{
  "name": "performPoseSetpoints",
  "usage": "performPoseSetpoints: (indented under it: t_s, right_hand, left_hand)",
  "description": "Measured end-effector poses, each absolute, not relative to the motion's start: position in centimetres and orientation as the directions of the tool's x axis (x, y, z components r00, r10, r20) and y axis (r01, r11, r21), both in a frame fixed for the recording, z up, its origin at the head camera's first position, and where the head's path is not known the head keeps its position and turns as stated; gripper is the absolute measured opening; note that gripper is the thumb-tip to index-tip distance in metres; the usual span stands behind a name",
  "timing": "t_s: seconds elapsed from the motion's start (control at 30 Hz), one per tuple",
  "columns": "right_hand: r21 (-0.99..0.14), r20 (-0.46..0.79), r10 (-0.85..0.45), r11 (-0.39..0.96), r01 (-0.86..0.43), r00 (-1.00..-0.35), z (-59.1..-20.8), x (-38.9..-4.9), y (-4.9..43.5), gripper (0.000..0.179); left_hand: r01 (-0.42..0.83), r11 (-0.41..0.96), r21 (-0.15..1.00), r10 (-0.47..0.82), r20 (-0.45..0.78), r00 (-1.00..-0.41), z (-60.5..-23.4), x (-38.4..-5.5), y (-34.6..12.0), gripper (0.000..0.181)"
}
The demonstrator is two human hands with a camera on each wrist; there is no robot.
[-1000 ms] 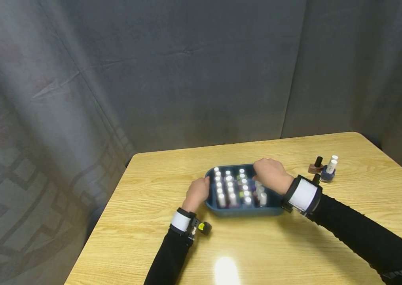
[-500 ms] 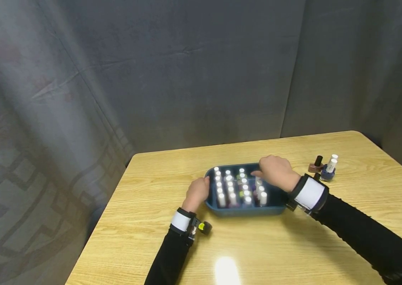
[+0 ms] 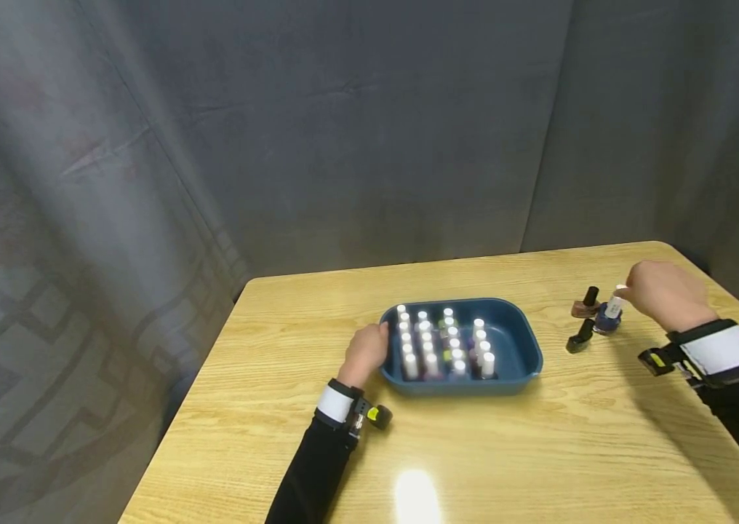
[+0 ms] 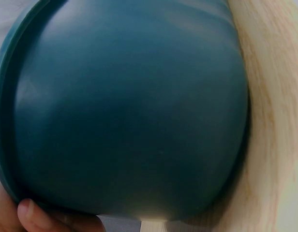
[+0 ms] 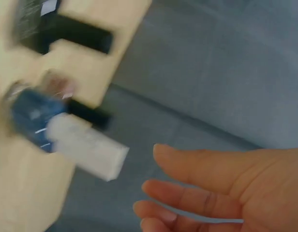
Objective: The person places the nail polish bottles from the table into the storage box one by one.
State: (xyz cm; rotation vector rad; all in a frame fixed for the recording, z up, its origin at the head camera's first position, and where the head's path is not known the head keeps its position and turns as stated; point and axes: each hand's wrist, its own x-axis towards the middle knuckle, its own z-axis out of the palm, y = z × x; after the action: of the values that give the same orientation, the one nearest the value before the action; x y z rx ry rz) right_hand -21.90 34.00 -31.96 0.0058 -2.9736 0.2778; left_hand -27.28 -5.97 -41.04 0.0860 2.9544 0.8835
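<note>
My left hand (image 3: pixel 366 353) grips the left end of a blue plastic tray (image 3: pixel 520 346); its fingertips (image 4: pixel 35 215) curl at the rim in the left wrist view. Inside the tray, nail polish bottles (image 3: pixel 487 364) with white caps stand in several rows, toward the left. At the right of the table, my right hand (image 3: pixel 668 291) is beside a blue nail polish bottle (image 3: pixel 607 320) with a white cap. In the right wrist view, thumb and fingers are spread a little, nothing between them, with a gap to the white cap (image 5: pixel 88 147).
Close to the blue bottle stand a brown nail polish bottle (image 3: pixel 584 309) with a black cap and a dark bottle (image 3: pixel 581 338), also black-capped. The wooden table (image 3: pixel 291 378) ends at a grey curtain (image 3: pixel 376 160) behind it.
My right hand has left the tray's right part and moved right, over to the loose bottles. The black-capped dark bottle, earlier mostly behind the wrist, now shows. My left hand stays on the tray.
</note>
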Motion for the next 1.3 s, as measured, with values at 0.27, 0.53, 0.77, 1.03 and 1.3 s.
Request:
performPoseSetpoints:
  t_s: [0.27,0.53,0.77,1.03,1.3]
  right_hand:
    - [-0.219,0.038,0.097,0.972,0.087,-0.995,-33.5,-22.0,35.5,0.033]
    - [-0.229,0.051,0.104,0.969,0.09,-0.993,-34.4,-22.8,34.8,0.024]
    - [-0.223,0.12,0.056,0.974,0.027,-0.991,-34.0,-22.2,34.8,0.025]
    - [-0.225,0.336,0.03,0.973,-0.049,-0.942,-30.6,-21.5,33.1,0.027]
    - [-0.184,0.441,-0.11,0.96,-0.21,-0.891,-27.8,-22.5,27.1,0.023]
  left_hand:
    - [0.048,0.843,0.536,0.075,-0.028,-0.997,-41.1,-27.3,-6.2,0.05]
    - [0.056,0.844,0.534,0.079,-0.021,-0.997,-41.2,-27.3,-6.1,0.05]
    - [0.058,0.844,0.534,0.081,-0.02,-0.997,-41.2,-27.2,-5.9,0.05]
    - [0.068,0.851,0.52,0.083,-0.005,-0.997,-41.1,-27.2,-6.0,0.049]
    - [0.058,0.852,0.52,0.076,-0.013,-0.997,-41.2,-27.3,-6.3,0.049]
